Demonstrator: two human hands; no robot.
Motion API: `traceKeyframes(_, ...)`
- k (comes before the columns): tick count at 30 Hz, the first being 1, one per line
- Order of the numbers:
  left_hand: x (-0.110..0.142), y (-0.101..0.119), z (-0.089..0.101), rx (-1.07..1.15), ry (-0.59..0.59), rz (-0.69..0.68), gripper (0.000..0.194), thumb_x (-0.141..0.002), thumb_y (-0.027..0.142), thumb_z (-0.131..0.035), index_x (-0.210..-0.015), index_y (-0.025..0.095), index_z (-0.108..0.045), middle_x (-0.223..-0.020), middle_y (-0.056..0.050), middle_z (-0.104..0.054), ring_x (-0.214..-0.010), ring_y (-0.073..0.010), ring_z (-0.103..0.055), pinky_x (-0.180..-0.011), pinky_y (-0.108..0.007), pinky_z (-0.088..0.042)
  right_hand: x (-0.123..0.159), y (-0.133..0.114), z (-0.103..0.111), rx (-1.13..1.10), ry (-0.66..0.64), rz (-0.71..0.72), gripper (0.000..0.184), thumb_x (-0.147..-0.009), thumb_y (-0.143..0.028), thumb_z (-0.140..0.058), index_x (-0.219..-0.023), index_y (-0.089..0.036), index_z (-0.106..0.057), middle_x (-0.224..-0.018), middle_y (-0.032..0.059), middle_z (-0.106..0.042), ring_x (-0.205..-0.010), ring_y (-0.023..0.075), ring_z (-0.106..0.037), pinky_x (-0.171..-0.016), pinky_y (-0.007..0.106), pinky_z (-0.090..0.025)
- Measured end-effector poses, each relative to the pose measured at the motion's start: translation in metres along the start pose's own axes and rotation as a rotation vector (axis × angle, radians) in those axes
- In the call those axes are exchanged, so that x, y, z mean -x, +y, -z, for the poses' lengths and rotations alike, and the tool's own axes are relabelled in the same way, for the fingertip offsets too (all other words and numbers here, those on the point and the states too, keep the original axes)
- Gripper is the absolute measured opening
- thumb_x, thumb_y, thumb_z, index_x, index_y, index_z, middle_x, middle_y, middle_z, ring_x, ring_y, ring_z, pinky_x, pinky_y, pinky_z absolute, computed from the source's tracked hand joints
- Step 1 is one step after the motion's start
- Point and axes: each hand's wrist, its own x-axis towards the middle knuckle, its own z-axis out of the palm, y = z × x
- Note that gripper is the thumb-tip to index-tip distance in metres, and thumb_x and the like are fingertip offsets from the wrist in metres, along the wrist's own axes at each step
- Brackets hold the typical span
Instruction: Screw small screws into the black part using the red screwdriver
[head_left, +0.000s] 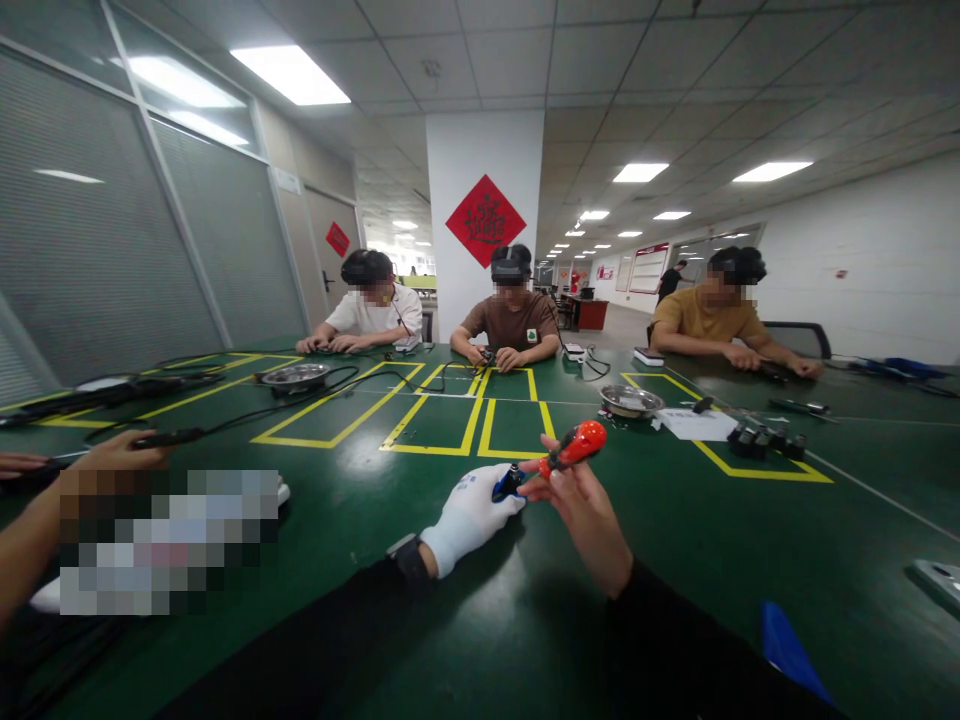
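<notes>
Green bench spreading wide, yellow tape outlines marking it, two metal bowls sitting farther off. White column rising behind, bearing red diamond sign; ceiling lights glowing. White-gloved left hand gripping blue-black part over bench, fingers curling tightly; right hand pinching red-handled tool beside part, fingers closing around it.
</notes>
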Motion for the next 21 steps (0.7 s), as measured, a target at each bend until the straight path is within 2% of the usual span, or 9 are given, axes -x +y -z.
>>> traceKeyframes(4, -0.004, -0.006, -0.005, -0.054, 0.020, -0.006, 0.029, -0.080, 0.034, -0.059, -0.105, 0.021, -0.064, -0.104, -0.006, -0.067, -0.098, -0.0231, -0.060, -0.089, -0.032, -0.045, 0.000, 0.001, 0.003, 0.147, 0.027, 0.061, 0.022, -0.083, -0.030, -0.062, -0.100, -0.019, -0.055, -0.095, 0.0052, -0.066, -0.072, 0.0151, -0.065, -0.074, 0.033, -0.051)
traceKeyframes(6, -0.001, -0.010, -0.006, -0.075, 0.032, 0.011, 0.029, -0.079, 0.034, -0.060, -0.104, 0.021, -0.064, -0.104, -0.006, -0.067, -0.098, -0.0231, -0.060, -0.089, -0.033, -0.045, 0.000, 0.002, 0.004, 0.175, 0.032, 0.083, 0.018, -0.080, -0.028, -0.066, -0.090, -0.019, -0.054, -0.085, 0.0025, -0.066, -0.064, 0.0142, -0.063, -0.068, 0.031, -0.051)
traceKeyframes(8, 0.003, -0.012, -0.004, -0.082, 0.041, 0.029, 0.029, -0.078, 0.034, -0.061, -0.103, 0.020, -0.064, -0.102, -0.006, -0.067, -0.097, -0.0230, -0.060, -0.090, -0.034, -0.044, 0.001, 0.002, 0.004, 0.169, 0.033, 0.097, 0.019, -0.080, -0.027, -0.066, -0.086, -0.020, -0.050, -0.076, -0.0005, -0.065, -0.059, 0.0132, -0.061, -0.062, 0.029, -0.050)
traceKeyframes(11, 0.008, -0.010, -0.001, -0.063, 0.031, 0.019, 0.027, -0.078, 0.032, -0.060, -0.102, 0.020, -0.064, -0.099, -0.005, -0.068, -0.093, -0.0222, -0.061, -0.087, -0.033, -0.045, 0.002, 0.001, 0.003, 0.115, 0.039, 0.094, 0.022, -0.084, -0.027, -0.060, -0.101, -0.022, -0.046, -0.078, -0.0016, -0.065, -0.061, 0.0129, -0.061, -0.064, 0.030, -0.050)
traceKeyframes(15, 0.011, -0.006, 0.004, -0.041, 0.006, 0.008, 0.025, -0.078, 0.030, -0.060, -0.100, 0.019, -0.065, -0.097, -0.005, -0.068, -0.091, -0.0222, -0.061, -0.084, -0.031, -0.046, 0.003, 0.000, 0.003, 0.062, 0.019, 0.053, 0.039, -0.089, -0.031, -0.052, -0.125, -0.021, -0.039, -0.103, 0.0061, -0.065, -0.075, 0.0155, -0.065, -0.076, 0.035, -0.051)
traceKeyframes(18, 0.011, -0.005, 0.005, -0.016, 0.008, 0.011, 0.028, -0.077, 0.029, -0.060, -0.104, 0.020, -0.065, -0.102, -0.006, -0.068, -0.094, -0.0228, -0.061, -0.087, -0.032, -0.046, 0.003, 0.000, 0.005, 0.062, 0.022, 0.023, 0.043, -0.088, -0.032, -0.054, -0.128, -0.019, -0.041, -0.111, 0.0095, -0.065, -0.078, 0.0170, -0.067, -0.078, 0.036, -0.052)
traceKeyframes(21, 0.010, -0.004, 0.005, 0.010, 0.003, -0.009, 0.028, -0.077, 0.028, -0.060, -0.104, 0.020, -0.065, -0.102, -0.005, -0.068, -0.095, -0.0225, -0.061, -0.088, -0.032, -0.046, 0.001, 0.001, 0.005, 0.079, 0.043, -0.004, 0.039, -0.085, -0.032, -0.059, -0.120, -0.016, -0.050, -0.105, 0.0099, -0.068, -0.077, 0.0171, -0.067, -0.077, 0.035, -0.053)
